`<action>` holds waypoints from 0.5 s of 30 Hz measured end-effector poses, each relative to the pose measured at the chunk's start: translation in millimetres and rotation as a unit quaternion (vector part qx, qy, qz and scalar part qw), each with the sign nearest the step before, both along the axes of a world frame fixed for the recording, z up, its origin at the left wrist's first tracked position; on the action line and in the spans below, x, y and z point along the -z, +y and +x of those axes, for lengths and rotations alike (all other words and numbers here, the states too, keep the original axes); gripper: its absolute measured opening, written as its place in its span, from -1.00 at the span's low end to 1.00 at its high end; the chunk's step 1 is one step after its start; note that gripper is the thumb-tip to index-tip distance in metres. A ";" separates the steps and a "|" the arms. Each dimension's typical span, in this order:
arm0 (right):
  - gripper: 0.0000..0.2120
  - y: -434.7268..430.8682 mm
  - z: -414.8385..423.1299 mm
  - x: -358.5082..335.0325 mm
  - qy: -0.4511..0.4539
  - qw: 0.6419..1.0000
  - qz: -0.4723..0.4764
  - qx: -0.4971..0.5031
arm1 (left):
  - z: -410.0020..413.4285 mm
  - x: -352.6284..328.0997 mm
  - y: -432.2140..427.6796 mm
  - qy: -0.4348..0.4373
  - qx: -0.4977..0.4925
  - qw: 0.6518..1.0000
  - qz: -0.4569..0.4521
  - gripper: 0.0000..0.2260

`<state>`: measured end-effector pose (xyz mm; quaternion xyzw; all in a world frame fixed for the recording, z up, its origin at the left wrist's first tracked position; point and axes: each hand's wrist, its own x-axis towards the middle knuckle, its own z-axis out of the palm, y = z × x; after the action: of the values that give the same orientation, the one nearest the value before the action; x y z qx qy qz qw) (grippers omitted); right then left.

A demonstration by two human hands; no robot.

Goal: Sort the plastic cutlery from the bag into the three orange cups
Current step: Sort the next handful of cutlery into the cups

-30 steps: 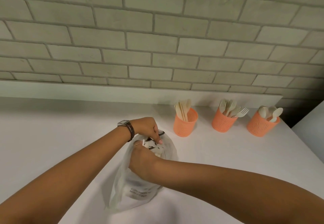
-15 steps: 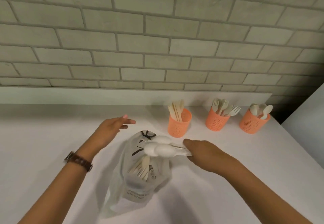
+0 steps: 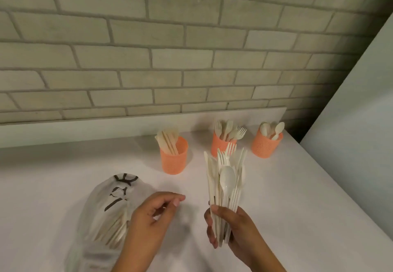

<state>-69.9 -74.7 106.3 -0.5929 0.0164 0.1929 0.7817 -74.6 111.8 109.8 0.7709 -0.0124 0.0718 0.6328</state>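
While the right hand [image 3: 231, 229] grips a fanned cutlery bundle [image 3: 225, 179] upright at 5 o'clock of head view | left hand [image 3: 153, 218] at 7 o'clock, fingers loosely curled, holding nothing, beside the lying bag [image 3: 106, 208] | three orange cups [image 3: 219, 146] stand well apart, 11 to 1 o'clock of the right hand, holding knives, forks, spoons.

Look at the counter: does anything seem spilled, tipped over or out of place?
Nothing is spilled or tipped: the three cups stand upright. Only the bunch in the right hand is mixed, forks, knives and a spoon together, and the bag lies slumped.
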 end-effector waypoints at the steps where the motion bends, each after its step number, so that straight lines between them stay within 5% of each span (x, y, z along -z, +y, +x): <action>1: -0.87 -8.5 0.6 -1.2 0.002 1.000 0.009 0.000 | 1.7 2.6 -15.5 -0.001 0.004 1.000 0.013 -0.71; 6: -0.72 -64.7 9.7 -2.7 -0.001 1.000 0.012 -0.008 | 8.1 2.2 -102.2 -0.006 -0.002 1.000 0.017 -0.99; 10: -0.74 -117.2 16.9 0.0 -0.024 0.999 -0.040 -0.012 | 13.0 5.7 -179.9 0.015 -0.050 0.998 0.018 -0.79; 15: -0.69 -175.2 28.1 6.7 -0.059 0.991 -0.114 -0.022 | 16.8 5.8 -253.0 0.032 -0.124 0.992 0.016 -0.82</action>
<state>-41.8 -249.8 99.6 -0.6888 -0.0208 0.1718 0.7040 -57.8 -141.1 104.0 0.7787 0.1025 0.1249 0.6062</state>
